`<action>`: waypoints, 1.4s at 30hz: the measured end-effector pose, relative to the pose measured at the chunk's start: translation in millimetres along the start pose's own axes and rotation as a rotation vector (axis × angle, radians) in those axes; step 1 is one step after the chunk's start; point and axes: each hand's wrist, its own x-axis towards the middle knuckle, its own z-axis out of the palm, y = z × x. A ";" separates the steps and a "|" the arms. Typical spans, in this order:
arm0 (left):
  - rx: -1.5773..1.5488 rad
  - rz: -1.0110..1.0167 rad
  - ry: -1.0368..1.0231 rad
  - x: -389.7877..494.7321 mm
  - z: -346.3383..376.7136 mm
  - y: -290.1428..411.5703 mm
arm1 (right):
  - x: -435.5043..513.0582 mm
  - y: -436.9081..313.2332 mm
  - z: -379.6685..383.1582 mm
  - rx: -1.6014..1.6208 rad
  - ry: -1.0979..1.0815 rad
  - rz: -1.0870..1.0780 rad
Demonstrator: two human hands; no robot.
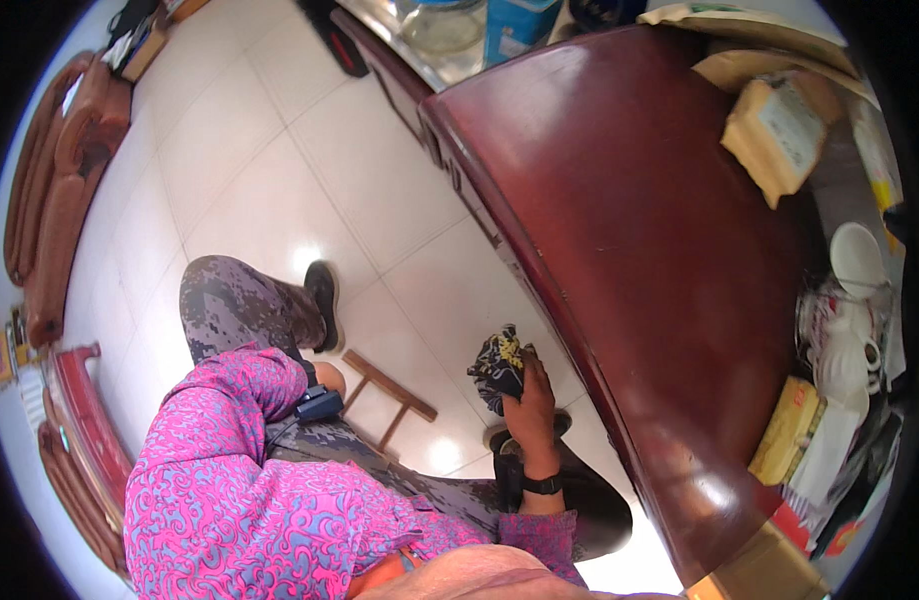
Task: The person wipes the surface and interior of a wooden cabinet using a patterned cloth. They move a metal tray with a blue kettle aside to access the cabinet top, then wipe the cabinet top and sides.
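My right hand (pixel 533 409), with a black band on its wrist, grips a crumpled black cloth (pixel 498 367) with yellow and white patterning. It holds the cloth over the floor, left of the dark red wooden desk (pixel 617 225). Only a small patch of my left hand (pixel 330 377) shows past the pink patterned sleeve (pixel 226 397), near my thigh; its fingers are hidden. Close to that wrist is a small dark box-shaped device (pixel 318 403) with a cable. My legs wear camouflage trousers (pixel 238 307).
Between my legs stands a wooden frame (pixel 392 386), perhaps a stool's. Along the desk's right side lie a brown paper package (pixel 778 135), a white ladle-like spoon (pixel 857 259), white cups (pixel 846 352) and a yellow box (pixel 788 431). A brown sofa (pixel 73 195) is at far left.
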 end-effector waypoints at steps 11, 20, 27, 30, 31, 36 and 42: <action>0.454 -0.191 -0.162 87.8 -53.6 75.6 | 13.0 -43.0 -2.1 -0.046 0.138 -0.004; 0.649 -0.264 0.671 -107.2 -81.7 206.0 | -20.4 -198.6 -46.3 0.103 0.444 -0.526; 0.874 -0.271 1.391 -247.9 -46.7 232.8 | 55.8 -203.2 -156.3 -0.465 0.747 -0.676; 0.802 -0.263 1.419 -269.8 -43.6 217.3 | 95.9 -174.6 -178.0 -0.365 0.528 -0.550; 0.726 -0.187 1.443 -272.0 -46.0 210.2 | 110.7 -165.8 -182.7 -0.285 0.453 -0.423; 0.627 -0.254 1.497 -274.5 -52.9 180.4 | 173.6 -151.2 -236.0 -0.288 0.386 -0.295; 0.577 -0.305 1.555 -269.9 -48.4 170.8 | 224.5 -184.1 -210.9 -0.256 0.364 -0.563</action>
